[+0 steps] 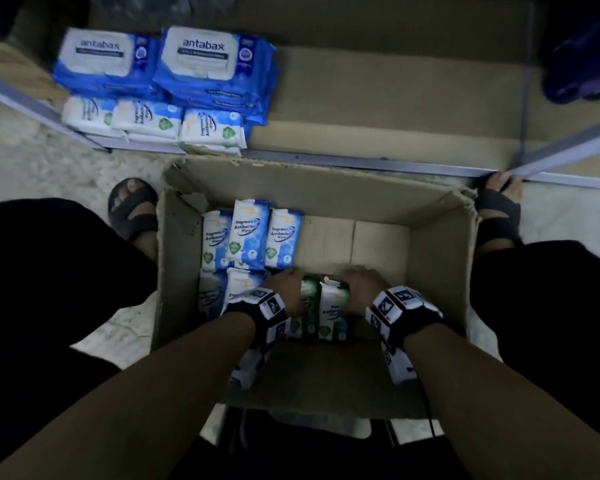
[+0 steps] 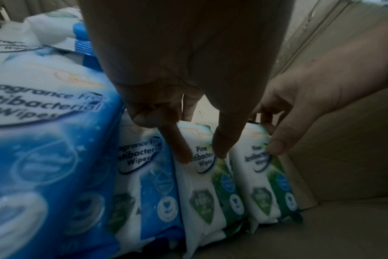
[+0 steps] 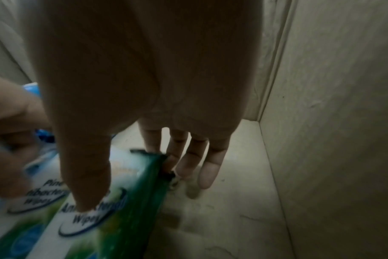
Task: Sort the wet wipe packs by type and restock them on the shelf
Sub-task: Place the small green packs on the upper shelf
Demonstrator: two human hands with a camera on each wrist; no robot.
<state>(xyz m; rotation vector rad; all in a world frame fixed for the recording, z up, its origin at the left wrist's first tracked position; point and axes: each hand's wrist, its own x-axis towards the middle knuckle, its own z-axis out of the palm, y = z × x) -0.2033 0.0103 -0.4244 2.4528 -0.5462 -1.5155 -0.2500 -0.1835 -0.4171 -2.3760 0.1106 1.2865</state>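
Scene is dimly lit. Floor (image 1: pixel 25 157) is seen as pale, mottled stone or concrete. Low shelf unit (image 1: pixel 378 98) is framed in grey metal rails (image 1: pixel 361 165), with brown board as its deck. Dark blue-purple bundle (image 1: pixel 582 64) is set at far right, detail lost in shadow.

Dim, bluish light, dark corners, wide-angle bending at edges, wrist views soft and blurred, near skin shadowed

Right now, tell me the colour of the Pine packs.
Pine packs: white and green, clearest in the left wrist view.
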